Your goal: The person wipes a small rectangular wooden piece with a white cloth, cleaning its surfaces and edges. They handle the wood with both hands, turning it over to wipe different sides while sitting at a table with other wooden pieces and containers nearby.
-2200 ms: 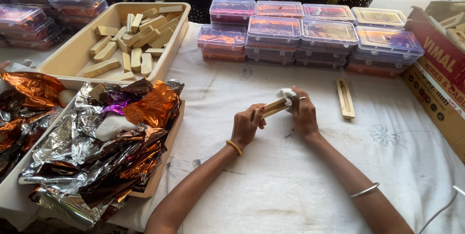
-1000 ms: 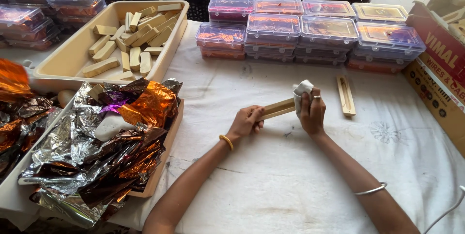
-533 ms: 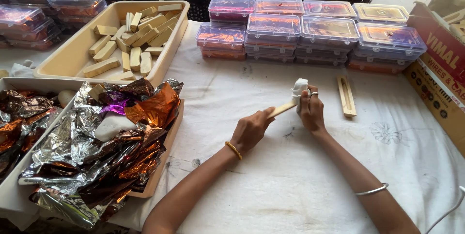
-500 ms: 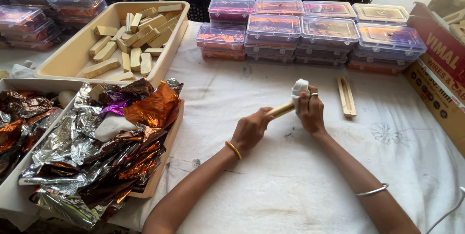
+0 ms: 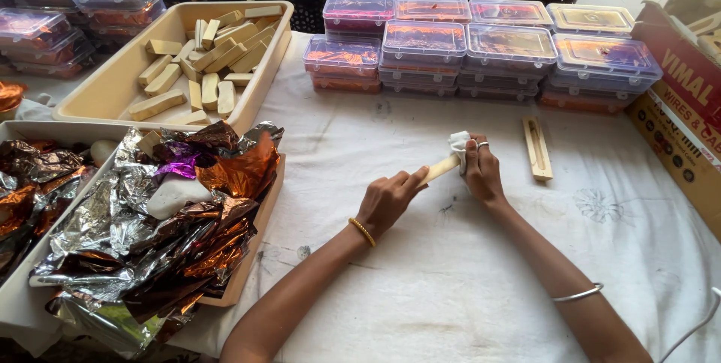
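Left hand (image 5: 387, 199) pinches pale wooden stick (image 5: 439, 170); right hand (image 5: 481, 171), pinching white cloth wad (image 5: 458, 142), has slid to stick's far tip, mid-tabletop.

A white cloth (image 5: 451, 288) is covering the table. A beige tray (image 5: 113, 85) of loose wooden blocks (image 5: 214, 51) is sitting at the back left. Crumpled foil wrappers (image 5: 150, 220), silver, orange and purple, are spilling over a shallower tray (image 5: 248, 258) in front of it. Stacked clear plastic boxes (image 5: 488, 51) are lining the back edge, with more boxes (image 5: 75, 10) at the far left. A wooden mould (image 5: 537, 149) is lying flat near them. A cardboard carton (image 5: 683, 108) is standing at the right edge.
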